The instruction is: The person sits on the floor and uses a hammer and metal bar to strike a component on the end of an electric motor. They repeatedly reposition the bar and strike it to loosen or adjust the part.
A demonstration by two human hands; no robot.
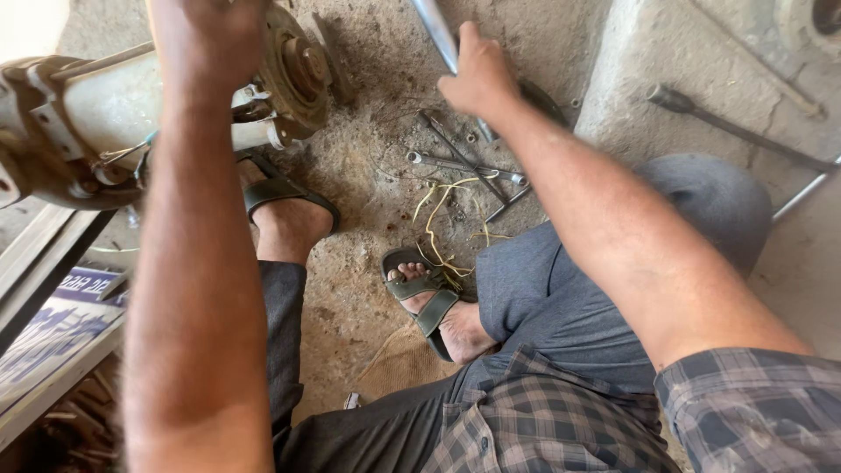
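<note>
My left hand (208, 39) rests on top of a worn cream-coloured motor housing (96, 114) with a rusty round end plate (296, 70), lying on its side at the upper left. My right hand (477, 74) reaches forward at the top centre and closes around a long shiny metal rod (435, 31). On the dirty concrete floor just below that hand lie several slim spanners and socket tools (464, 162). A tangle of yellow wire (442, 219) lies by my sandalled feet (429, 302).
A raised concrete block (666, 61) stands at the upper right with a dark long-handled tool (736, 127) lying on it. A board with a blue printed sheet (53, 333) leans at the lower left. My bent knees fill the lower middle.
</note>
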